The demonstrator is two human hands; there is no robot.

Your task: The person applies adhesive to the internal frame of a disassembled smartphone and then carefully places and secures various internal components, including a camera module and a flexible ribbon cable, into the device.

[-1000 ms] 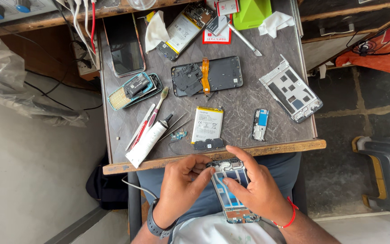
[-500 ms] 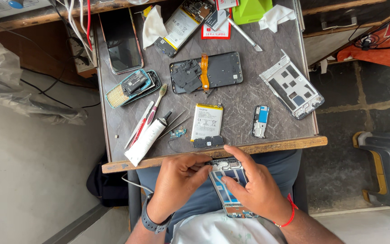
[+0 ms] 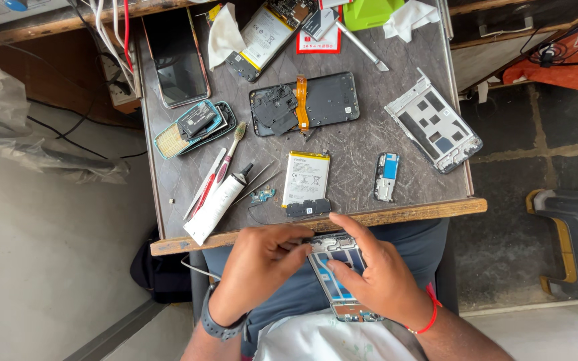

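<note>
A small grey table (image 3: 369, 144) is carrying a battery (image 3: 306, 178), glue tube (image 3: 217, 206), toothbrush (image 3: 227, 157) and seemingly opened phones.

A dark-screened phone (image 3: 176, 59) with a copper-coloured rim is lying face up at the far left of the worktop (image 3: 362, 164). A red-bordered white card (image 3: 320, 37) is sitting at the far edge, partly covered. A white battery (image 3: 306, 178) with a yellow top strip and printed label is lying near the front edge. A second white-labelled battery (image 3: 265, 33) is resting at the far side.
</note>
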